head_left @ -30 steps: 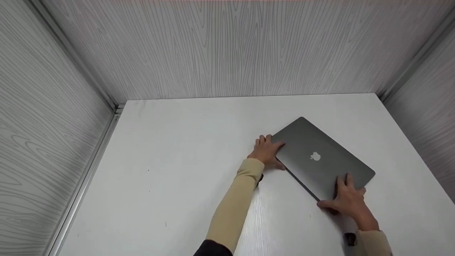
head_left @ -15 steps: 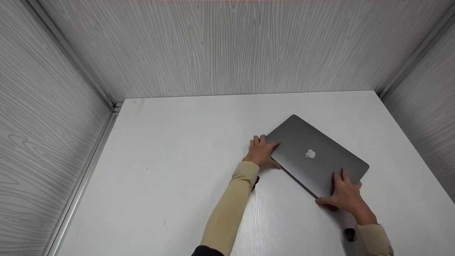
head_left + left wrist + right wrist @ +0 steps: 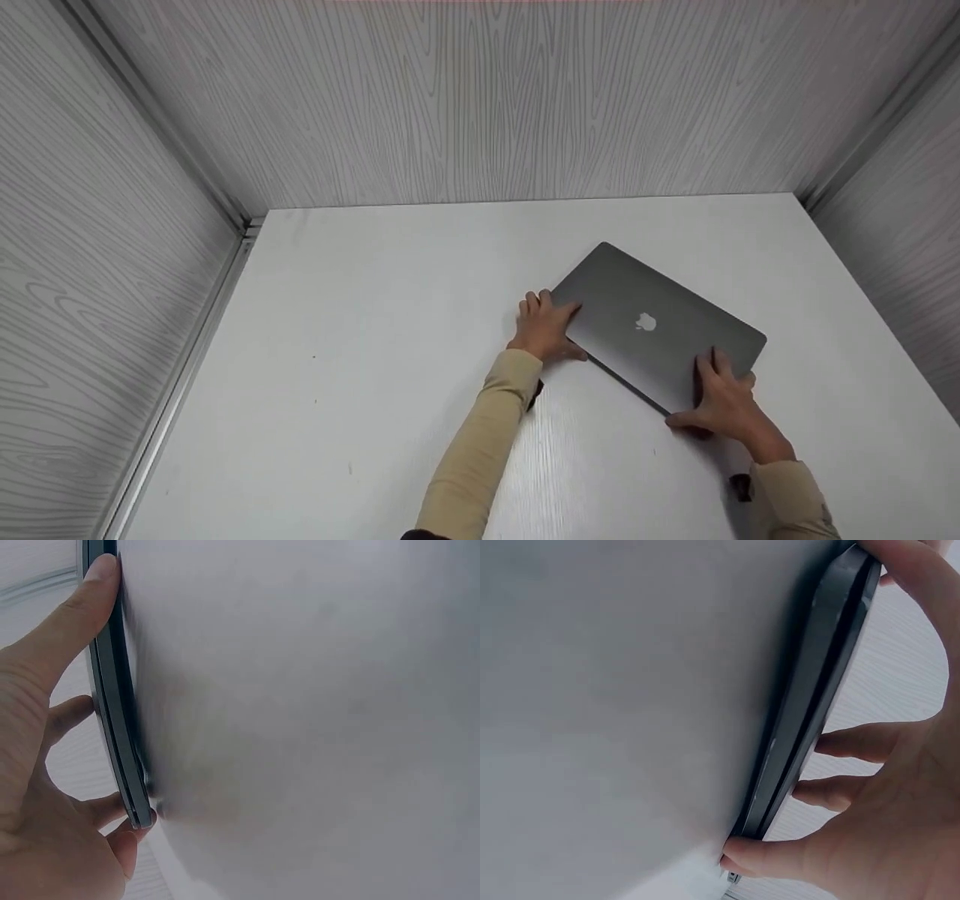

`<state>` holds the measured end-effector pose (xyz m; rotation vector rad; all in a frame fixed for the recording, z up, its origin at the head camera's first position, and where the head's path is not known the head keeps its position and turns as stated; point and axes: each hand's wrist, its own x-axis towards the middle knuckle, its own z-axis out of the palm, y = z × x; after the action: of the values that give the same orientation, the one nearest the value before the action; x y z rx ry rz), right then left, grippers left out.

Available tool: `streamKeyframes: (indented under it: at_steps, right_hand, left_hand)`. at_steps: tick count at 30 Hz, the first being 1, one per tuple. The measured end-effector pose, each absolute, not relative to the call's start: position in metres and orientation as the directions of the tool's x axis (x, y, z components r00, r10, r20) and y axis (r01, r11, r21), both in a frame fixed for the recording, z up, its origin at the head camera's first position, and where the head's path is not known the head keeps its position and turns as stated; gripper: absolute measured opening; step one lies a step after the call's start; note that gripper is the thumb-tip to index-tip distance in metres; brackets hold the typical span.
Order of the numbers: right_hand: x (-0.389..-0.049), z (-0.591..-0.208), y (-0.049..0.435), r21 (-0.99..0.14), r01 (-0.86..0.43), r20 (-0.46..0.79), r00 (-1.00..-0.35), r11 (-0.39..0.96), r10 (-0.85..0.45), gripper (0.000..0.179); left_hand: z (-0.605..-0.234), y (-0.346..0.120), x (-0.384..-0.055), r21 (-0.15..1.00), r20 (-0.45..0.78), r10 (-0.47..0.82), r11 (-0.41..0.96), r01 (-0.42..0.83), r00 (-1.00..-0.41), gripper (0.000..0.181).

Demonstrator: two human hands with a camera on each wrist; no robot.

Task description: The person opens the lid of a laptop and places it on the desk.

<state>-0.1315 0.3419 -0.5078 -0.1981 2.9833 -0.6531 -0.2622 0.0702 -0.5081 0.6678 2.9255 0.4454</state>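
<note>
A closed dark-grey laptop (image 3: pixel 675 319) with a pale apple logo on its lid lies at an angle on the white table. My left hand (image 3: pixel 541 330) grips its left corner, one finger on the lid and the thumb at the near long edge. At the near right corner, my right hand (image 3: pixel 724 405) holds on, with fingers over the lid and the thumb against the front edge. Close up in the left wrist view, the thumb and fingertips touch the thin laptop edge (image 3: pixel 112 701). In the right wrist view, digits span the laptop's side (image 3: pixel 810 682).
The white tabletop (image 3: pixel 360 337) extends left of the laptop. A wood-grain panel (image 3: pixel 480 105) rises at the back, with side panels (image 3: pixel 97 262) left and right. A metal rail (image 3: pixel 187 360) runs along the left edge.
Both hands have slid the laptop leftward across the table. It has also turned slightly counterclockwise, its right end moving farther away. The grip looks the same throughout.
</note>
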Motion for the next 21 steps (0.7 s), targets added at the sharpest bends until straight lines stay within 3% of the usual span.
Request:
streamKeyframes:
  at_steps: [21]
  right_hand:
    - [-0.145,-0.507,0.341,-0.44,-0.158,-0.065,-0.976,0.884,-0.207,0.115]
  left_hand:
    - [-0.512,0.059,-0.247,0.317,-0.001,0.339,0.892,0.321,-0.941,0.088]
